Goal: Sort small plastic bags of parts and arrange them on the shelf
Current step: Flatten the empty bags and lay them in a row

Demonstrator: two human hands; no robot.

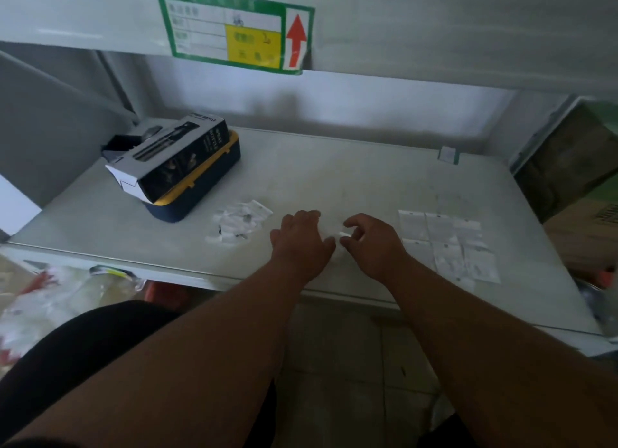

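Both my hands are over the middle of the white shelf. My right hand pinches a small clear plastic bag between thumb and fingers. My left hand rests palm down on the shelf beside it, fingers spread flat, touching the same bag's left side. A loose heap of small bags of parts lies to the left of my hands. To the right, several bags lie flat in neat rows.
A black carton lies on a blue and yellow case at the shelf's back left. A green label with a red arrow hangs on the shelf above. Cardboard boxes stand at the right. Plastic bags lie below left.
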